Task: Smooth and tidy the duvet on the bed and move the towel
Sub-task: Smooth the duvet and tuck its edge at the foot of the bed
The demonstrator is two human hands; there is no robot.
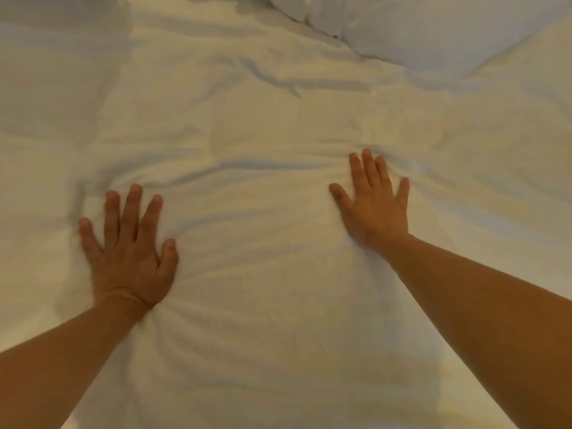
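Dim, warm yellowish light over centre; cooler grey toward top corners. Soft shadows in duvet [278, 125] folds. Whole frame soft; right hand [376, 205] slightly motion-blurred.

There is only one view, worn on the person's head, looking forward and steeply down from close above the bed. It faces across the white duvet [263, 274] toward a pillow [433, 35] at the top right edge. Both forearms enter from the bottom corners, left hand [130, 258] and right hand [376, 209] mid-frame.
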